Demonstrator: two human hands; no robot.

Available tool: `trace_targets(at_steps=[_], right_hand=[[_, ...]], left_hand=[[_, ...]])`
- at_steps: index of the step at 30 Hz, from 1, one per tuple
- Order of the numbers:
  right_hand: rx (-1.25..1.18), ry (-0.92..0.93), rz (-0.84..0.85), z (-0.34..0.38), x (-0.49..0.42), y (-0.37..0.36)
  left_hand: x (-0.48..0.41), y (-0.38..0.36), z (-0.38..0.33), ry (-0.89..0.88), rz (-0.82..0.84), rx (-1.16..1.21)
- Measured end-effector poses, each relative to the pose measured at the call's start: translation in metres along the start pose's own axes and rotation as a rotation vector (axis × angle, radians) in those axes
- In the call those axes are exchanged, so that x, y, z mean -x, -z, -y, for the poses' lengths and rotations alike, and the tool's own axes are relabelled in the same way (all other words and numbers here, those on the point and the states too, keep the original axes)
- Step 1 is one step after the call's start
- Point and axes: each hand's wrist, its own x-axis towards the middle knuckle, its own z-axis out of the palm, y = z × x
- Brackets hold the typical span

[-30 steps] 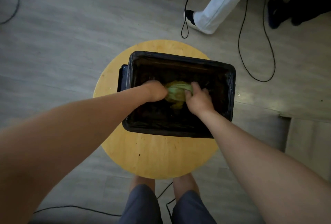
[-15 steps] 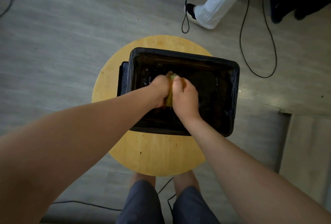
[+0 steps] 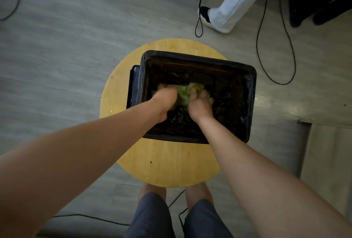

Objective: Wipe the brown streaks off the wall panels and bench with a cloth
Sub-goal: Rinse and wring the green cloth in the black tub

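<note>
On the round stool (image 3: 114, 93), inside the black tub (image 3: 143, 77): my left hand (image 3: 165, 98) grips one end of the green cloth (image 3: 185, 94), my right hand (image 3: 200, 105) grips the other. Judgement: wringing. Twist ends oppositely, low in the tub, so drips stay inside.
</note>
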Motion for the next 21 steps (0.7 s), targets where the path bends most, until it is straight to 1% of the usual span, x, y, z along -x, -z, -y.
trace_targets(at_steps=[1, 2, 4, 6, 8, 10, 12, 15, 17, 18, 19, 21], right_hand=[[-0.016, 0.06, 0.09, 0.002, 0.003, -0.001], [-0.017, 0.12, 0.155, 0.004, 0.009, 0.0], [-0.056, 0.214, 0.198, 0.006, 0.022, 0.002], [-0.204, 0.287, 0.171, 0.006, 0.042, 0.004], [-0.332, 0.411, 0.105, 0.007, 0.065, 0.007], [-0.344, 0.523, 0.084, 0.013, 0.081, 0.007], [-0.242, 0.601, 0.005, 0.019, 0.083, 0.004], [-0.054, 0.625, -0.249, 0.019, 0.066, -0.003], [0.118, 0.615, -0.383, 0.01, 0.045, -0.004], [0.196, 0.575, -0.401, 0.005, 0.034, 0.001], [0.249, 0.508, -0.383, -0.001, 0.022, 0.008], [0.272, 0.33, -0.295, -0.011, 0.0, 0.025]], left_hand=[[0.004, -0.002, -0.001, 0.068, 0.08, 0.066], [0.008, -0.004, -0.002, 0.116, 0.122, 0.13], [0.01, -0.005, -0.006, 0.137, 0.105, 0.253], [0.006, -0.003, -0.009, 0.124, 0.044, 0.302], [0.007, -0.002, -0.012, 0.143, -0.007, 0.283], [0.008, -0.003, -0.013, 0.177, -0.019, 0.243], [0.016, -0.003, -0.014, 0.221, 0.055, 0.225], [0.025, -0.005, -0.018, 0.22, 0.183, 0.247], [0.027, -0.01, -0.016, 0.149, 0.202, 0.276], [0.028, -0.012, -0.014, 0.104, 0.183, 0.273], [0.028, -0.013, -0.011, 0.064, 0.191, 0.276], [0.033, -0.011, -0.01, 0.03, 0.222, 0.262]])
